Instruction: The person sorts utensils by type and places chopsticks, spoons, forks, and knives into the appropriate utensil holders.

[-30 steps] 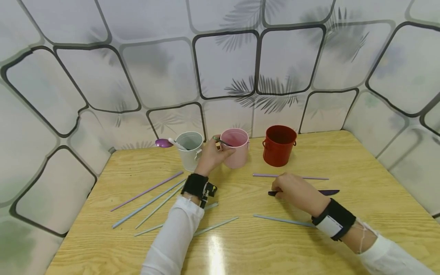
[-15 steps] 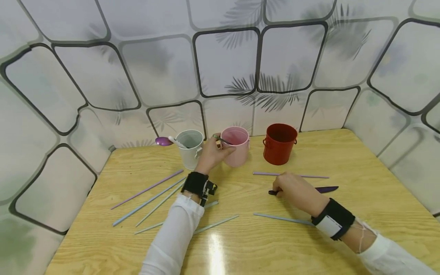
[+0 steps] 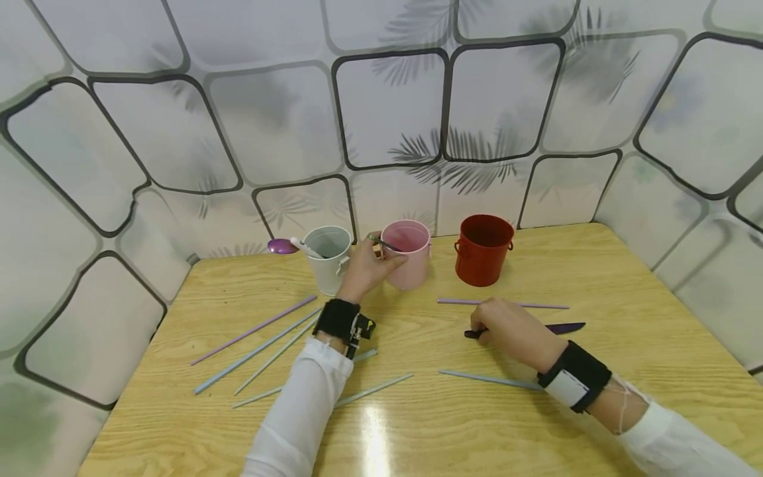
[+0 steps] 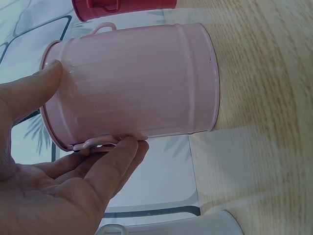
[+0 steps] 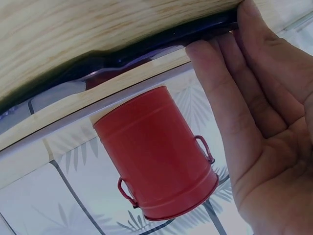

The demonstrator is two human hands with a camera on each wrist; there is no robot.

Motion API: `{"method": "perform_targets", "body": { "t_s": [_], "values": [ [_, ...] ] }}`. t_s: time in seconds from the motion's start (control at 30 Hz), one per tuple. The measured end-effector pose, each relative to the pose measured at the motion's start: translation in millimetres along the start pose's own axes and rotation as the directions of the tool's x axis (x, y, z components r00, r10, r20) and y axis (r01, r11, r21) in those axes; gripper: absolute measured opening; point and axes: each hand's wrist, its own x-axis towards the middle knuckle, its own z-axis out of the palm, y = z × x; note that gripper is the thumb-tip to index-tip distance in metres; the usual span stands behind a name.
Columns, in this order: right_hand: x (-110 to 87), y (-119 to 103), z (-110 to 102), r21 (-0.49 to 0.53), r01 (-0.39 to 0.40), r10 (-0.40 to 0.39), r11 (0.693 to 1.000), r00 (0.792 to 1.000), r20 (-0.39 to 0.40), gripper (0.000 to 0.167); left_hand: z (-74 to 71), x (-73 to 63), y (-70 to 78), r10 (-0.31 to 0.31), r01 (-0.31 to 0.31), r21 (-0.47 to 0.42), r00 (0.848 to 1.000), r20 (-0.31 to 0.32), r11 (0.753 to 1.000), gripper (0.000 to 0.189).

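Observation:
A pink bucket [image 3: 411,271] stands mid-table, and my left hand [image 3: 366,270] grips its left side. In the left wrist view the thumb [image 4: 46,83] presses near the rim while the fingers lie by the small side handle [image 4: 95,143]. A thin dark utensil [image 3: 386,244] leans out of the bucket beside that hand; its kind is hidden. My right hand [image 3: 517,332] pinches a dark purple knife [image 3: 566,328] by its handle, low over the table. The right wrist view shows the knife [image 5: 161,43] between thumb and fingers, near the wood.
Left of the pink bucket is a white bucket [image 3: 330,271] with a purple spoon [image 3: 283,246] sticking out. A red bucket [image 3: 484,255] stands to the right. Several thin purple, blue and green sticks [image 3: 256,329] lie on the wooden table [image 3: 441,437]. A patterned wall rises behind.

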Motion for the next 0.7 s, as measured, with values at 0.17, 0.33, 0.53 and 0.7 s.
{"method": "perform_targets", "body": {
  "t_s": [0.17,0.33,0.53,0.7],
  "values": [
    [2.2,1.1,-2.6,-0.013,0.009,-0.008,1.000,1.000,0.021,0.017,-0.8,0.5,-0.1,-0.004,0.004,0.016,1.000,0.003,1.000,0.057],
    [2.3,1.0,-3.1,-0.025,0.035,-0.034,0.999,0.999,0.024,0.019,-0.7,0.8,-0.8,-0.025,0.025,0.009,1.000,0.007,1.000,0.062],
    [2.7,2.4,-2.7,-0.029,0.055,-0.054,0.998,0.998,0.021,0.017,-0.1,1.3,-2.5,-0.048,0.048,-0.030,0.999,0.020,0.998,0.064],
    [4.0,4.6,-1.4,-0.058,0.076,-0.076,0.995,0.997,-0.010,0.015,0.0,2.3,-2.5,-0.049,0.049,-0.031,0.999,0.022,0.998,0.064]
  ]
}}
